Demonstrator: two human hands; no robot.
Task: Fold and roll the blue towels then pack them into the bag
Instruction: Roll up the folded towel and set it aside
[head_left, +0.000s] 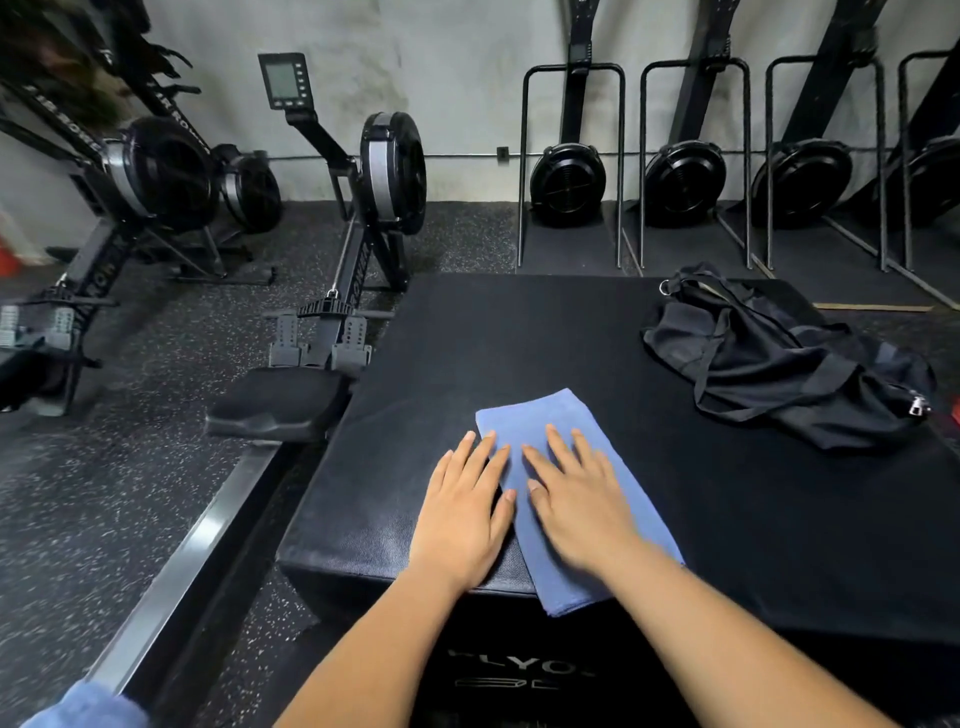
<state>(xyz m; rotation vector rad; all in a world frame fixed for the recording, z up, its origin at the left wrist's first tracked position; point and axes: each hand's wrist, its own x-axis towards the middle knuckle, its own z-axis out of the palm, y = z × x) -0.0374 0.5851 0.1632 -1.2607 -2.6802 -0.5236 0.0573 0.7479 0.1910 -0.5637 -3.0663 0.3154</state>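
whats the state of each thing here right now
blue towel, folded strip, not rolled, near end overhanging the box
left hand, flat, fingertips on towel's left edge
right hand, flat, pressing on towel
bag, crumpled on the box, far right
second towel, partly in view, bottom left

Both arms are stretched out ahead of the person, bare from the elbow down. The left forearm (358, 660) runs forward and slightly inward; the right forearm (737, 629) comes in at a sharper slant, so the two wrists draw close together. The left hand (462, 514) lies palm down with its wrist level, and its fingers (470, 449) are straight, a little spread and pointing away from the body. The right hand (576, 499) lies flat the same way just beside it, reaching a touch farther forward. Its outline near the wrist is slightly blurred. The two thumbs are tucked inward towards each other, near but apart. Neither hand curls round anything.
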